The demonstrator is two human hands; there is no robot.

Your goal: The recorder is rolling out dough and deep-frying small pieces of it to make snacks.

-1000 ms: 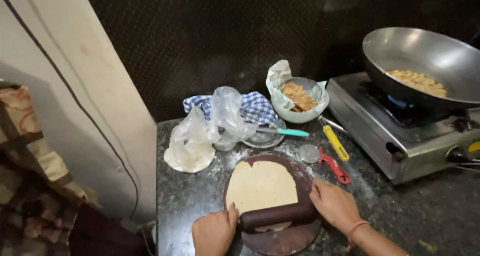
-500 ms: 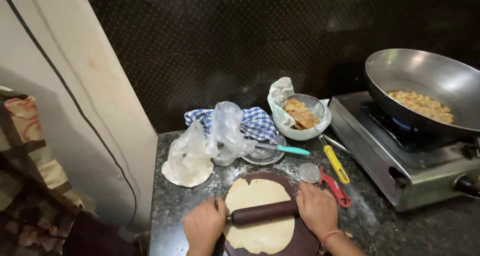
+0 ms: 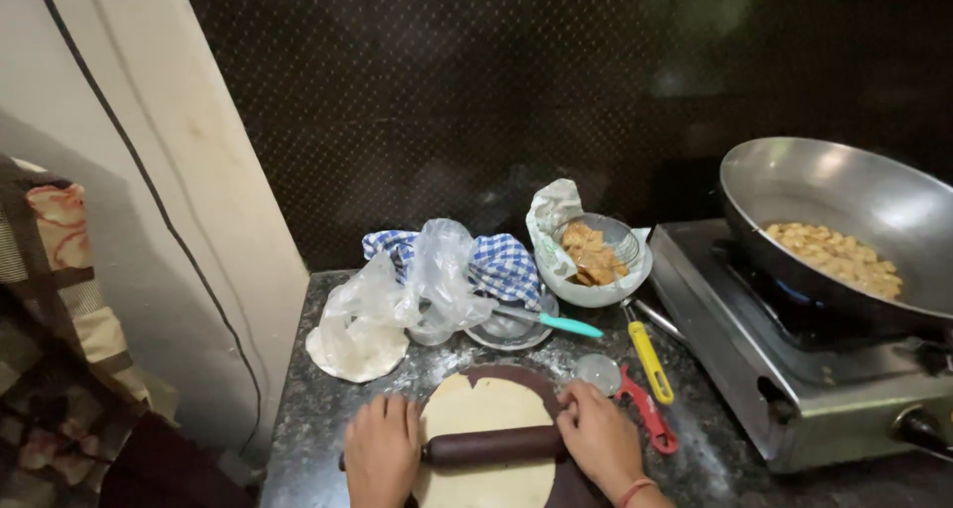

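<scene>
The dark brown wooden rolling pin point(image 3: 493, 444) lies across the flat, pale round of dough point(image 3: 486, 437), its long axis running left to right, directly between the hands. The dough rests on a round dark wooden board point(image 3: 556, 399) on the black speckled counter point(image 3: 318, 409). The left hand point(image 3: 381, 450) presses flat, fingers extended, on the pin's left end; the right hand point(image 3: 599, 439) lies likewise on the right end. Both are equally near. A red-handled tool point(image 3: 648, 421) lies just right of the board.
</scene>
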